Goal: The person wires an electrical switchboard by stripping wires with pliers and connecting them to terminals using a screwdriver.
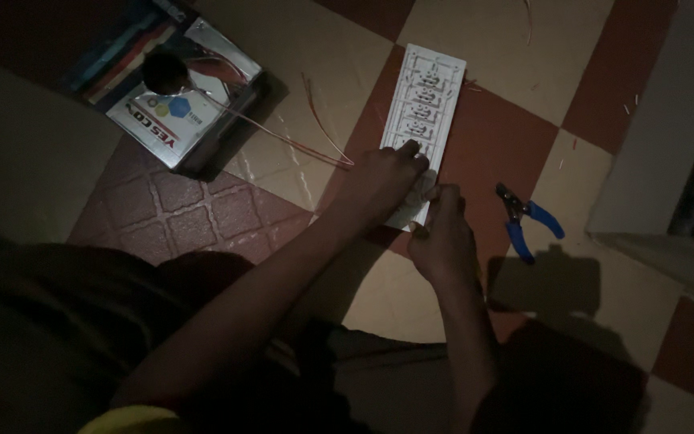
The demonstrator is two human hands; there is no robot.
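So, dim shot from my head cam: the long white plastic switch plate (423, 112) lies flat on the checked tile floor (202, 217), back side up, ribs and sockets showing. My left hand (383, 181) presses down over its near end, fingers curled on the plate. My right hand (442, 237) is at the near corner, fingers pinched on something small and pale that I can't make out. I'd guess the plate is light and stiff but brittle at the thin edges, so holding it by the long sides seems safest. Blue-handled pliers (528, 221) sit just right of it, thin red wires (315, 137) and a printed cardboard box (174, 96) to the left.
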